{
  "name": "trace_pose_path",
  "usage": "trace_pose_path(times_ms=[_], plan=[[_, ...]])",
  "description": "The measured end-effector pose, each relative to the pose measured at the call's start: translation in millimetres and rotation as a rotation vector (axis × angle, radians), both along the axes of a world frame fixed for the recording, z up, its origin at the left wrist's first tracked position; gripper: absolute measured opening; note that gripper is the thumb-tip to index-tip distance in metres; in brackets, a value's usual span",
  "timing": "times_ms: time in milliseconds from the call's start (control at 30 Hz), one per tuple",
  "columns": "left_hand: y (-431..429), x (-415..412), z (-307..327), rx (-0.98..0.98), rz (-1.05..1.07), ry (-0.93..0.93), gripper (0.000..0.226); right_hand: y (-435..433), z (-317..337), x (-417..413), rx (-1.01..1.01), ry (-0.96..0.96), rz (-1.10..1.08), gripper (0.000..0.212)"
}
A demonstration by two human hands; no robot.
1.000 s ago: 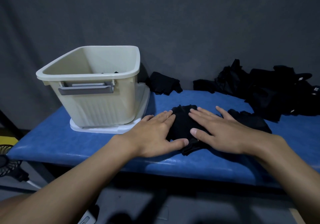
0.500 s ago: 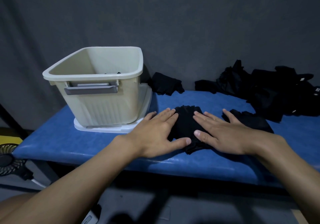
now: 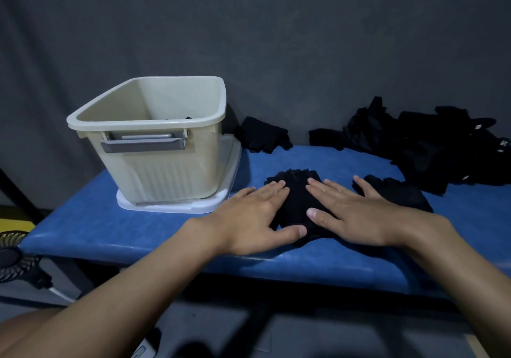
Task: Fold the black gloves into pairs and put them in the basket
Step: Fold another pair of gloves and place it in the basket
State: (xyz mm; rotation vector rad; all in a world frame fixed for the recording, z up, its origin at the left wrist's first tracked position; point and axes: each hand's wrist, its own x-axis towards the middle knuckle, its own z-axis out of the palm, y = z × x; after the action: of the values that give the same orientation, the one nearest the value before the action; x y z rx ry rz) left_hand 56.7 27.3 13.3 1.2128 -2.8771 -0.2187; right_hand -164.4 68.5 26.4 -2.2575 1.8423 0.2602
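bench (image 3: 138, 227): blue, padded.
basket (image 3: 166, 175): beige, left, on white lid (image 3: 233, 161).
glove pile (image 3: 414, 147): black heap, far right.
left hand (image 3: 254, 216), right hand (image 3: 348, 214): spread flat, pressing down.
gloves (image 3: 297, 191): mid-bench, right of basket, under both hands.
loose glove (image 3: 398, 194): just beside right hand.

A blue padded vinyl bench (image 3: 96, 227) bears a flat white plastic tray (image 3: 171, 207) at left. Rightward lie 1 heap of black fabric gloves (image 3: 431, 147) and 3 smaller glove bundles (image 3: 297, 191).
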Motion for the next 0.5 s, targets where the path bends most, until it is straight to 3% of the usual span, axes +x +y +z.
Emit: trace_pose_path(times_ms=[333,500], plan=[[-2,0,-4,0.012,0.013,0.004,0.091,-4,4,-1,0.017,0.028,-0.035,0.089],[-3,-2,-3,-0.010,0.018,-0.037,0.094,-14,4,-5,0.075,-0.035,-0.051,0.104]])
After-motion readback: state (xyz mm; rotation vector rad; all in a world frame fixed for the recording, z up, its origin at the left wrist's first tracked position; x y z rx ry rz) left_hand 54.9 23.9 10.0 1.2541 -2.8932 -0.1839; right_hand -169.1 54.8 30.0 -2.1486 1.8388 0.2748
